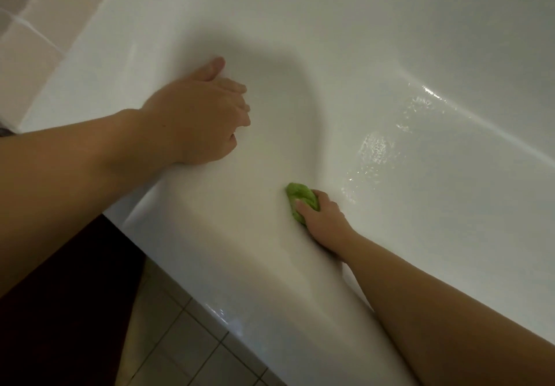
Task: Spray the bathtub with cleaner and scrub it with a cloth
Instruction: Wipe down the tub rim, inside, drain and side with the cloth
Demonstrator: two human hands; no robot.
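Head view: the right hand (pixel 322 217) clutches a bunched green cloth (pixel 300 201) and presses it against the inner wall of the white bathtub (pixel 390 55). The left hand (pixel 201 115) rests on the tub's rim, fingers bent over the edge. Wet glints lie right of the cloth.

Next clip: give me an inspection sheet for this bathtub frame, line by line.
Surface: white bathtub, wet sheen on its inner wall.
Job's things: green cloth bunched against the tub; no spray bottle seen.
Clutter: nothing seen.
Hands: right hand grips the cloth; left hand rests on the tub's rim, holding nothing.
Cables: nothing seen.
Surroundings: wall tiles at upper left, floor tiles below the tub.
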